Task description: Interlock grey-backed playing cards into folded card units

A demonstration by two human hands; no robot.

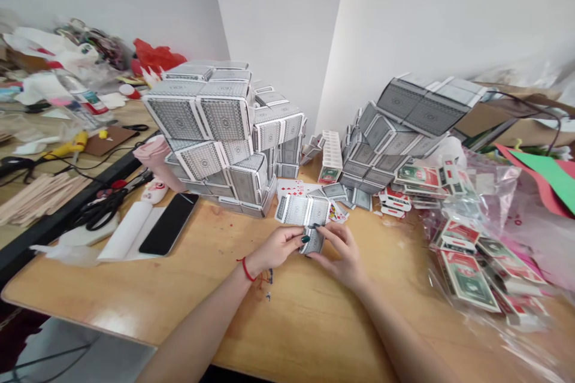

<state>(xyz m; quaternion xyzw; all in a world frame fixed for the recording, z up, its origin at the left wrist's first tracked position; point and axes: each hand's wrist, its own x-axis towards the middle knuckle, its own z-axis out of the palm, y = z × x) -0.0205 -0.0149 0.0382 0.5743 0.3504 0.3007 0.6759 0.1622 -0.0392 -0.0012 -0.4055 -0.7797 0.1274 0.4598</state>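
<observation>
"Near the middle of the desk (291, 329), what sits between the two hands?"

"One grey-patterned card piece (316, 244), just on this side of some more cards. Whether it touches the wood, I can't tell."

"And the fingers?"

"Both sets are drawn in close on it. The left hand (279, 245) pinches its left side, a dark-nailed thumb lying across the front. The right hand (341, 251) comes from the other side, forefinger at the upper part, thumb near the lower edge, with a narrow gap between them."

"What's directly beyond?"

"Those other grey-backed cards (294, 209), lying flat, and past them some face-up cards (287, 186) with red marks."

"Farther back?"

"Two tall stacks of card-covered blocks: a left stack (204, 122) and a right stack (398, 119), its top blocks leaning. A pale row of card packs (331, 152) runs between them, and a white wall (274, 17) rises behind."

"Out to the sides?"

"On the left, a black phone (169, 224) rests partly over white paper (128, 230), with black-handled scissors (101, 209) nearby and a pile of wooden sticks (42, 197) farther out. On the right, red-and-green card boxes (469, 280) lie amid clear plastic, near a green sheet (545, 176)."
</observation>
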